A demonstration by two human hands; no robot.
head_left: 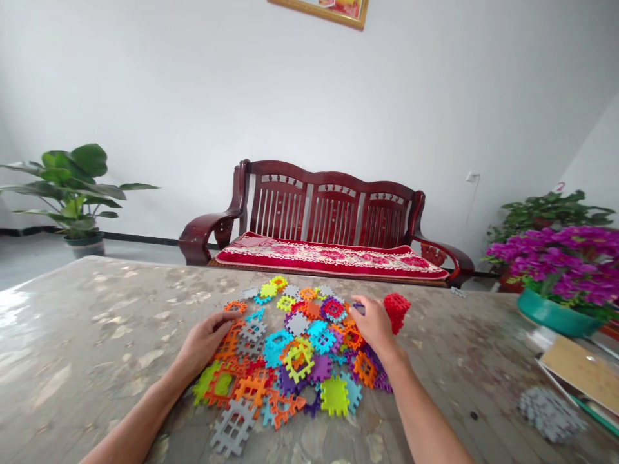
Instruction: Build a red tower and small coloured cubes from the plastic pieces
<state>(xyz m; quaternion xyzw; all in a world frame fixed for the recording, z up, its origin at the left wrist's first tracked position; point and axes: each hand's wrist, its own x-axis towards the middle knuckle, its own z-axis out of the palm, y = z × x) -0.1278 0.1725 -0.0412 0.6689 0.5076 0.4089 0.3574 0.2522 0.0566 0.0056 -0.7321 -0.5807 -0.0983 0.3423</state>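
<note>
A loose heap of notched plastic building tiles [297, 325] in many colours lies on the table before me. My left hand [207, 340] rests at the heap's left edge, fingers stretched toward an orange tile [235, 307], thumb apart from them. At the right edge is my right hand [376, 324], its thumb and index finger apart with a purple tile [358, 309] showing between them; I cannot see a firm grip. Just beyond that hand stands a stack of red tiles [396, 309]. A grey window-shaped tile [234, 427] lies at the near side.
The table [97, 348] has a patterned cover. To the right are a stack of grey tiles [551, 414], a cardboard-coloured box [580, 367], a small black object [474, 415] and purple flowers in a teal pot [556, 312]. A wooden bench [333, 212] stands behind the table.
</note>
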